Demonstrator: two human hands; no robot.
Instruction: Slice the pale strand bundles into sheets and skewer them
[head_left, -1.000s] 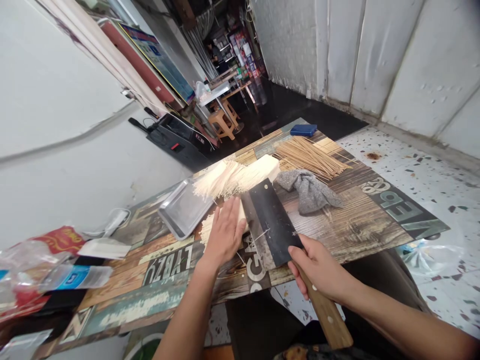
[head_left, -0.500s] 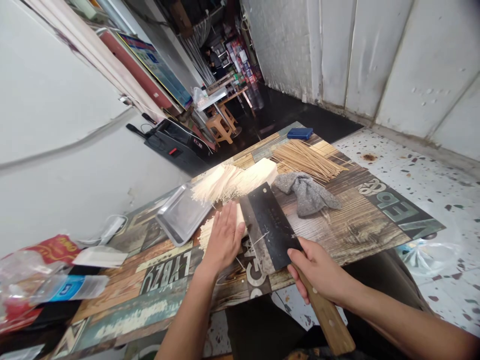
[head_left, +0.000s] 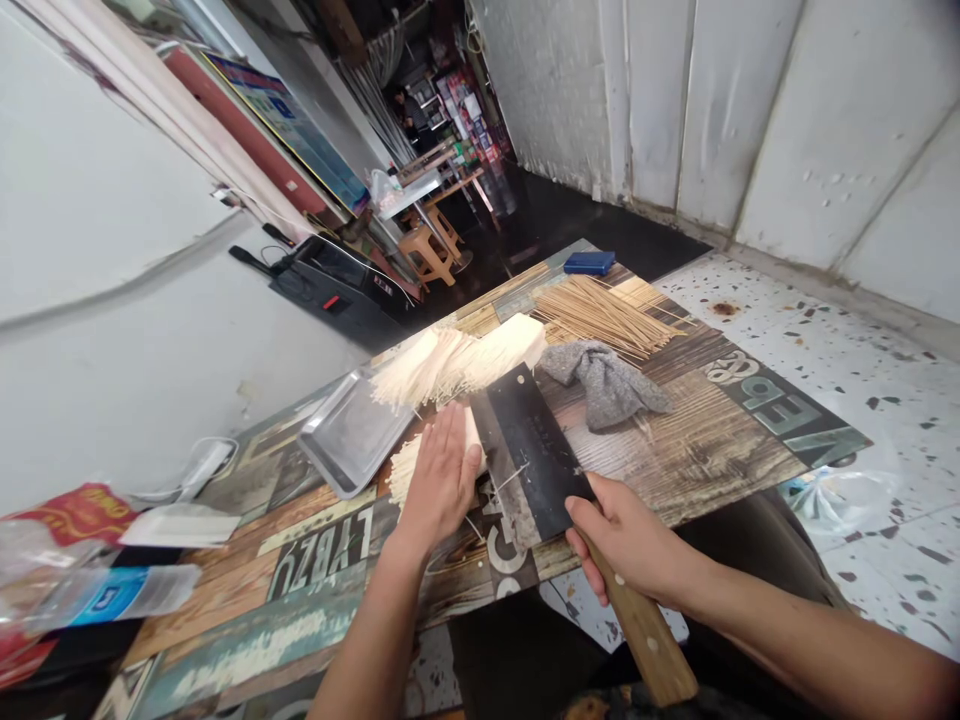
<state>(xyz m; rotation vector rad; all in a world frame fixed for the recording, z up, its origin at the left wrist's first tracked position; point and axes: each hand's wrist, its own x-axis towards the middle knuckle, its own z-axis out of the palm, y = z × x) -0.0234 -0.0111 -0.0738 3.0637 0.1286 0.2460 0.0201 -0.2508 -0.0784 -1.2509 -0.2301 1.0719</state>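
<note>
Flat on a pale, layered food block [head_left: 475, 440] lies my left hand [head_left: 441, 470], its fingers stretched out. Thin pale strips [head_left: 403, 468] show at the block's left side. My right hand [head_left: 619, 535] is wrapped round the wooden handle of a cleaver [head_left: 536, 445]. The dark, wide blade lies slanted, its edge close to the block's right side, with a few thin shreds stuck to it. Whether the edge touches the block I cannot tell. Just beyond sits a larger heap of pale strips [head_left: 427, 367] with an uncut-looking block [head_left: 510, 350] against it.
A metal tray [head_left: 360, 430] sits left of the heap. To the right lie a grey cloth [head_left: 607, 385], many thin wooden sticks [head_left: 607, 315] and a blue box [head_left: 589, 263]. A plastic bottle [head_left: 127, 595] and bags [head_left: 75, 515] crowd the wood-patterned table's [head_left: 712, 440] left end.
The whole view has shifted slightly, so things appear a little further left. Both hands and the cleaver keep nearly the same places relative to the block.
</note>
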